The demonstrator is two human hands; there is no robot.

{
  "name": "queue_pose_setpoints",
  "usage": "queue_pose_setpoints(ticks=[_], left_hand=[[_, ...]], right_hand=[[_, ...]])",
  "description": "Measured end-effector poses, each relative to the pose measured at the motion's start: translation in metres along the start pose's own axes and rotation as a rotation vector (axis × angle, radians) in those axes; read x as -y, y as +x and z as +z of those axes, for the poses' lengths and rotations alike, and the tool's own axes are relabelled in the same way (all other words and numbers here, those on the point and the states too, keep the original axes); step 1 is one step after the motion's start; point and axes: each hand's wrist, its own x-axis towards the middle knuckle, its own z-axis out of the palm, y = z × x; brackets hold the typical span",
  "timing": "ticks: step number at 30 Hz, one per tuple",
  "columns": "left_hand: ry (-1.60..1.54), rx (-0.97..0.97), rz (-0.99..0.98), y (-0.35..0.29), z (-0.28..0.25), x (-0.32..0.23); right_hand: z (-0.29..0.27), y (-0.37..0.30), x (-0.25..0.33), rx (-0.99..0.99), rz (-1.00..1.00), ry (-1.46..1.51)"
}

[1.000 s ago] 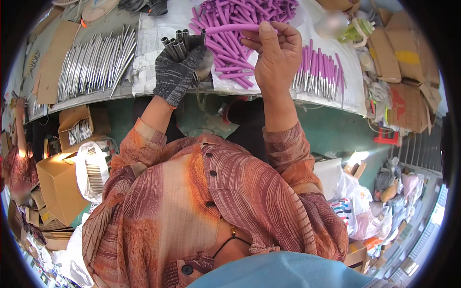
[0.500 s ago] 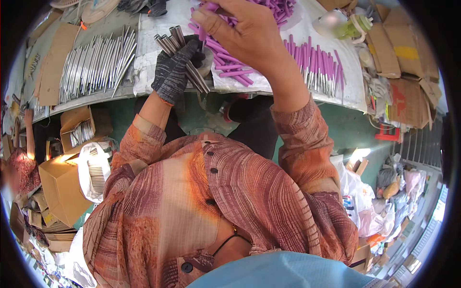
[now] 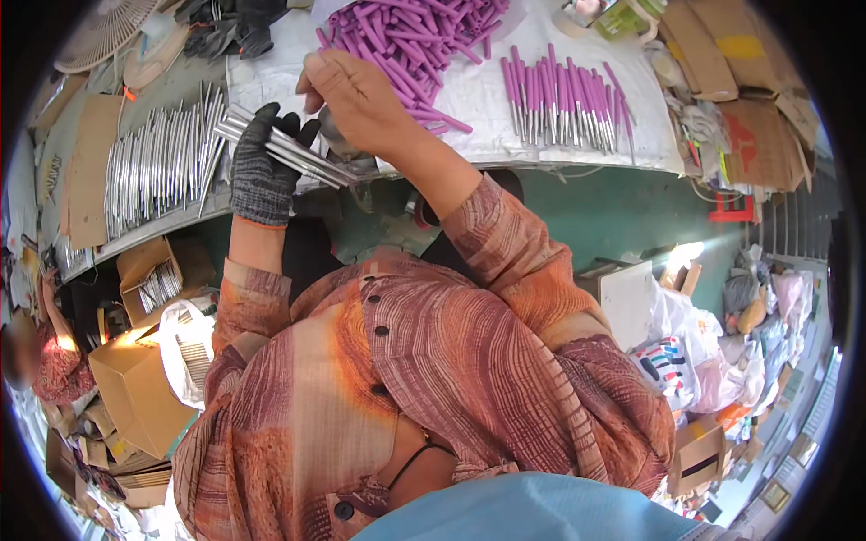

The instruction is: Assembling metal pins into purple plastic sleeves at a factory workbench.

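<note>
My left hand (image 3: 260, 176), in a dark grey knitted glove, is closed round several shiny metal tubes (image 3: 298, 155). The tubes lie slanted across the palm, over the table's front edge. To its right and slightly higher is my bare right hand (image 3: 356, 101), its fingers curled together; whatever they hold, if anything, is hidden. A heap of purple sleeves (image 3: 406, 41) lies just beyond the right hand. Partly covered by that hand is a rounded grey metal thing (image 3: 338, 135) at the table edge. Its kind cannot be made out.
A row of bare metal tubes (image 3: 158, 158) lies on the left of the table. On the right lie metal tubes with purple sleeves (image 3: 564, 99). Cardboard (image 3: 753, 144) stands far right, an open carton (image 3: 135, 388) lower left. Another person (image 3: 61, 361) is at the left edge.
My right hand has come away from the purple heap, down and left toward the gloved hand. The metal tubes in my left hand have tipped flatter. The whole view has shifted.
</note>
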Motion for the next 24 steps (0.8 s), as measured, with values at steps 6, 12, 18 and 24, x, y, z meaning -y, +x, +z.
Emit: queue_pose_setpoints(ticks=[6, 12, 18, 24], left_hand=[[0.106, -0.102, 0.171, -0.005, -0.005, -0.008], [0.17, -0.179, 0.239, -0.001, -0.002, -0.013], [0.193, -0.168, 0.399, 0.007, 0.007, -0.013], [0.363, -0.159, 0.548, 0.003, 0.033, -0.006]], right_hand=[[-0.132, 0.019, 0.017, -0.703, 0.04, -0.576], [-0.247, -0.074, -0.113, -0.578, -0.191, -1.894], [-0.142, -0.034, -0.134, -0.174, 0.057, -0.978], [-0.146, -0.028, -0.131, -0.044, 0.339, -1.165]])
